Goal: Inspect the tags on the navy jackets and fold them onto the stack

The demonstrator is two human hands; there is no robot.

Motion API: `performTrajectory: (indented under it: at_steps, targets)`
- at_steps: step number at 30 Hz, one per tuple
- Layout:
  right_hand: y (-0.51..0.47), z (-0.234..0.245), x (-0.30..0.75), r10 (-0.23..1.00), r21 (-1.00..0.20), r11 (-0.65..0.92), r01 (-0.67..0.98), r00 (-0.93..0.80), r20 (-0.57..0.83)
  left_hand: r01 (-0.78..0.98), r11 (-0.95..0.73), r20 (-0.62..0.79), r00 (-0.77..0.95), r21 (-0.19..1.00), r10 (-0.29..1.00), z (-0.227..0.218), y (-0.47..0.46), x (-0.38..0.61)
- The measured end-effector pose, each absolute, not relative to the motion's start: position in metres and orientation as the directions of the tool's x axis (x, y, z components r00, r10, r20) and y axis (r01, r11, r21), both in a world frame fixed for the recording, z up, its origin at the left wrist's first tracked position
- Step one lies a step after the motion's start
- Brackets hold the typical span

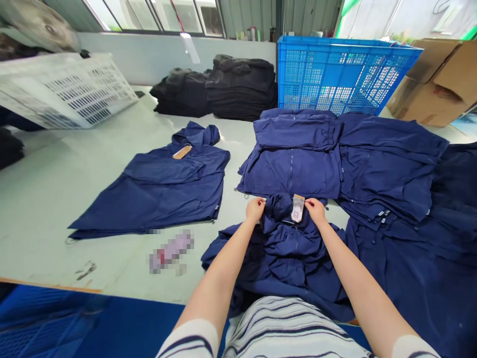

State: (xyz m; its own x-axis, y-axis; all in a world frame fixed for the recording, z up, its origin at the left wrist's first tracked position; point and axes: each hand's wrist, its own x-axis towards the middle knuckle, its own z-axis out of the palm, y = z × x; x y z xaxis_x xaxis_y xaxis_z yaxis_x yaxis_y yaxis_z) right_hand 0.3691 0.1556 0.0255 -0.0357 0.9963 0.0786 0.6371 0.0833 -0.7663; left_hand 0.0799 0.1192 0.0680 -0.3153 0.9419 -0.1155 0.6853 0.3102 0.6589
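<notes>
A navy hooded jacket (288,251) lies bunched at the table's front edge, right before my body. My left hand (256,210) has its fingers pinched on the left side of the jacket's hood. On the other side, my right hand (315,211) is closed at the hood's right edge, its fingertips beside a hang tag (297,208). Whether those fingertips grip the tag or only the cloth is hard to tell. Left of it, another navy jacket (175,174) is folded flat with a brown tag (182,152) near its hood.
Stacks of folded navy jackets (298,169) fill the right side. Behind them stands a blue crate (346,69) near cardboard boxes (439,84). Black folded garments (242,87) are piled at the back. A white basket (74,92) sits back left on the pale table (122,263).
</notes>
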Motion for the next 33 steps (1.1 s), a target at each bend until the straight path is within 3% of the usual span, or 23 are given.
performTrajectory:
  at_steps: [3, 6, 10, 13, 15, 17, 22, 28, 33]
  targets:
    - [0.16, 0.042, 0.385, 0.956, -0.752, 0.207, 0.626, 0.034, 0.291, 0.79, 0.198, 0.096, -0.308, 0.581, 0.947, 0.09, 0.124, 0.064]
    - [0.173, 0.056, 0.391, 0.954, -0.767, 0.14, 0.626, 0.122, 0.274, 0.85, 0.19, 0.129, -0.287, 0.492, 0.949, 0.111, 0.139, 0.059]
    - [0.208, 0.076, 0.377, 0.979, -0.911, 0.013, 0.412, 0.18, 0.095, 0.725, 0.178, 0.099, -0.322, 0.665, 0.941, 0.13, 0.174, 0.07]
    - [0.228, 0.088, 0.365, 0.981, -0.962, 0.105, 0.251, 0.13, 0.141, 0.607, 0.005, 0.174, -0.235, 0.795, 0.956, 0.131, 0.191, 0.077]
    - [0.228, 0.088, 0.365, 0.99, -0.964, 0.134, 0.231, 0.018, 0.142, 0.592, -0.078, 0.174, -0.107, 0.802, 0.979, 0.123, 0.189, 0.075]
    - [0.214, 0.082, 0.37, 0.994, -0.946, 0.1, 0.307, -0.064, 0.084, 0.64, -0.058, 0.105, -0.036, 0.766, 0.994, 0.109, 0.174, 0.069]
    - [0.136, 0.051, 0.389, 0.985, -0.773, 0.039, 0.633, -0.154, -0.076, 0.864, -0.001, -0.069, 0.042, 0.503, 0.997, 0.076, 0.106, 0.054]
    - [0.041, 0.019, 0.369, 0.946, -0.53, 0.141, 0.836, -0.271, -0.177, 0.963, -0.015, -0.181, 0.066, 0.27, 0.981, 0.048, 0.035, 0.068]
    - [-0.002, 0.003, 0.352, 0.926, -0.276, 0.102, 0.956, -0.192, -0.325, 0.992, -0.015, -0.313, 0.054, 0.124, 0.948, 0.015, 0.012, 0.065]
